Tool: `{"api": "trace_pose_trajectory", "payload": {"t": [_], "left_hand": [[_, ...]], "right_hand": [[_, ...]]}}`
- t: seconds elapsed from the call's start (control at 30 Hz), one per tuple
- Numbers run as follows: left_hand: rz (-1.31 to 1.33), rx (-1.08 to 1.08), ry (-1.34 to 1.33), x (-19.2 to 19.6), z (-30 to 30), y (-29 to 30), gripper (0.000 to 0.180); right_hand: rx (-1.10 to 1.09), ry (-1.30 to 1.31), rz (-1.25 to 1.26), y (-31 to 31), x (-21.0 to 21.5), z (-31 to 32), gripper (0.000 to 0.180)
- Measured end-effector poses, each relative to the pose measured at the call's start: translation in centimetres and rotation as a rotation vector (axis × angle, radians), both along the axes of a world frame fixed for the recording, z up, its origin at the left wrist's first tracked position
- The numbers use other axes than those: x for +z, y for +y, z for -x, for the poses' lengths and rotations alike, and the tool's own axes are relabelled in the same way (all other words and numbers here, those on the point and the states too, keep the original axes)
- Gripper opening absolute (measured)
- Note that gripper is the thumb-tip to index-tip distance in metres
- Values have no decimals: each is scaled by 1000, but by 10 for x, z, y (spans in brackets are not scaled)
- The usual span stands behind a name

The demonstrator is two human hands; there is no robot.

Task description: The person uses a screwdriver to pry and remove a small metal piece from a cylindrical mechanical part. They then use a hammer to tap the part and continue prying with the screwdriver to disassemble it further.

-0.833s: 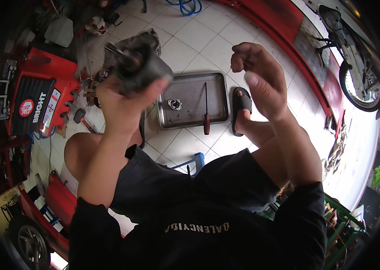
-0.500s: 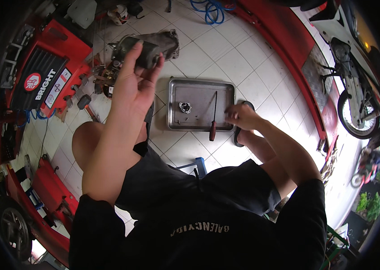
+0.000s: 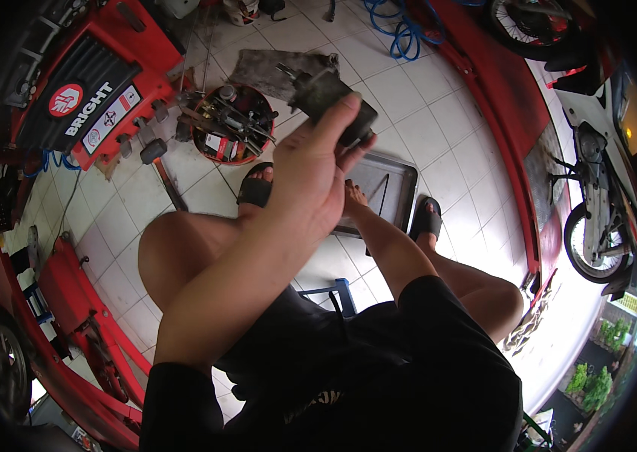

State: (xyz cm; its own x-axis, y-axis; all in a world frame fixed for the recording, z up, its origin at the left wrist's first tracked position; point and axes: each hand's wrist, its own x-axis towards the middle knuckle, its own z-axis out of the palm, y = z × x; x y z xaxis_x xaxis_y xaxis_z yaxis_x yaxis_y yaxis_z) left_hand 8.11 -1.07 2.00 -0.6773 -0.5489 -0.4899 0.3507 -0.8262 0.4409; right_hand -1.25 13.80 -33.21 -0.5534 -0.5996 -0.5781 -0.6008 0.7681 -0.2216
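Raised above the floor, my left hand (image 3: pixel 318 162) is closed around a dark cylindrical motor (image 3: pixel 327 94) with a thin shaft at its far-left end. Beneath it, my right hand (image 3: pixel 354 199) reaches down over the metal tray (image 3: pixel 414 179), its fingers partly covered by my left hand and wrist. Whether those fingers hold anything cannot be made out. A screwdriver (image 3: pixel 384 193) lies in the tray; its shaft shows and my right forearm covers most of its handle. The tray's left part is hidden behind my left hand.
A round bin (image 3: pixel 237 128) full of tools stands left of the tray, with a hammer (image 3: pixel 159 160) nearby. A flat, dirty grey piece (image 3: pixel 262 71) lies beyond. Red equipment (image 3: pixel 100 105) stands at left; a red platform edge (image 3: pixel 496 135) and a motorcycle (image 3: pixel 594 181) are at right.
My left hand has brought the motor to the right, over the tray. My right hand has moved left from the tray's right edge, into the tray area. The view has shifted too.
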Motion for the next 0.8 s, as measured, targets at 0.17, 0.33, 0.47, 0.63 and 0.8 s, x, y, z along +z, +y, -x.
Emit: {"api": "trace_pose_trajectory", "payload": {"t": [0.17, 0.33, 0.47, 0.63, 0.8], "left_hand": [[16, -115, 25, 2, 1, 11, 14], [33, -219, 8, 3, 6, 15, 13], [106, -241, -49, -5, 10, 17, 26], [297, -365, 4, 7, 15, 15, 23], [600, -494, 12, 19, 21, 37, 27]], "right_hand": [[78, 40, -28, -23, -22, 6, 80], [98, 46, 21, -27, -22, 17, 74], [61, 20, 176, -26, 4, 53, 70], [-94, -234, 614, -6, 106, 130, 64], [-292, -673, 1133, 33, 310, 158, 41]]}}
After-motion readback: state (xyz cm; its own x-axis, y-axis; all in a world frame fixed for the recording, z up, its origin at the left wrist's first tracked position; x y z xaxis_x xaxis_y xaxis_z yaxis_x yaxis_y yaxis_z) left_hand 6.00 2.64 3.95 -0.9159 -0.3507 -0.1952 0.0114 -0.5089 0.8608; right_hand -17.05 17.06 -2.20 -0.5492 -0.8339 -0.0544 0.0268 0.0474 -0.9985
